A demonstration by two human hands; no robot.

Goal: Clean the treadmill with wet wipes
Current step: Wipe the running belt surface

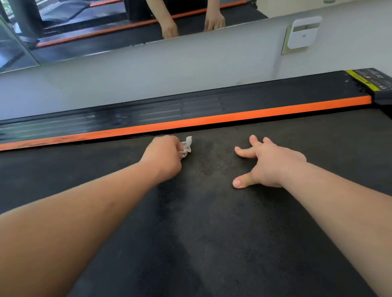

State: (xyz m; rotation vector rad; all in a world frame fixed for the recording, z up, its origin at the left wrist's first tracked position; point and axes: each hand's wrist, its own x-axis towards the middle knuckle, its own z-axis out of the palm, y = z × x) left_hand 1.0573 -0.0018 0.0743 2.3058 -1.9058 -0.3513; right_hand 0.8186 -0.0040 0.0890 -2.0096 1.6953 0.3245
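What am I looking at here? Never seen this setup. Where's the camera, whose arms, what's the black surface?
It is one picture, taken by a camera worn on a person's head, looking forward and down. There is no robot, just two bare arms. The left hand grips a crumpled white wet wipe against the black treadmill belt, close to the orange side strip. The right hand rests open on the belt, fingers spread, holding nothing. Darker patches on the belt look damp. The wall mirror behind reflects the same arms.

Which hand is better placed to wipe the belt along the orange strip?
Left: the left hand grips the wet wipe on the belt beside the orange strip; the right hand rests open, empty.
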